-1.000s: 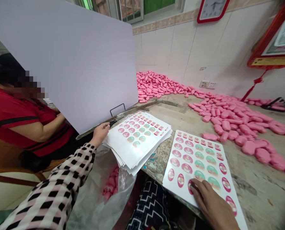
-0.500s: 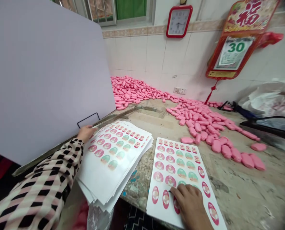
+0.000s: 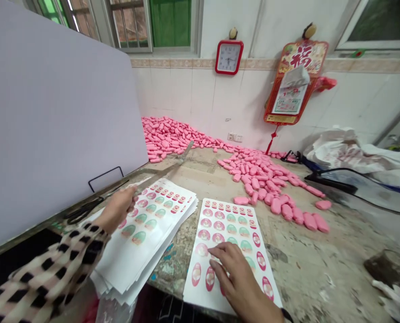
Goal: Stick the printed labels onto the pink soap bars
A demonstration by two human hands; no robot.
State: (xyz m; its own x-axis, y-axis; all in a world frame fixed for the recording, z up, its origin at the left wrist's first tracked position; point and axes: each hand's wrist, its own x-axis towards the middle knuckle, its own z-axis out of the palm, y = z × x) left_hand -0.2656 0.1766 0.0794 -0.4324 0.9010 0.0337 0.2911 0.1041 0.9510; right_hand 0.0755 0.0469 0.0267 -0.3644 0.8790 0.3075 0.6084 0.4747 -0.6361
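Note:
My left hand (image 3: 120,204), below a checked sleeve, is closed around one end of a long flat strip (image 3: 178,162), which looks like worn metal. The strip points away over the table. Below that hand lies a thick, uneven stack of sticker sheets (image 3: 142,251) printed with pink and green round labels. My right hand (image 3: 231,273) rests over a single sticker sheet (image 3: 226,231) on the right, its thumb and index finger bent and a little apart, with nothing visible between them. Part of the oval labels is hidden under it.
Many pink oval pieces (image 3: 253,172) lie across the table (image 3: 307,260) and pile against the wall. Black scissors (image 3: 83,211) lie left of the stack. A large pale panel (image 3: 61,103) stands at the left. Plastic bags (image 3: 358,152) and a dark container (image 3: 390,269) are at the right.
My left hand has closed on the strip and raised it from the table's left edge. My right hand has shifted up the single sheet. The view has turned right.

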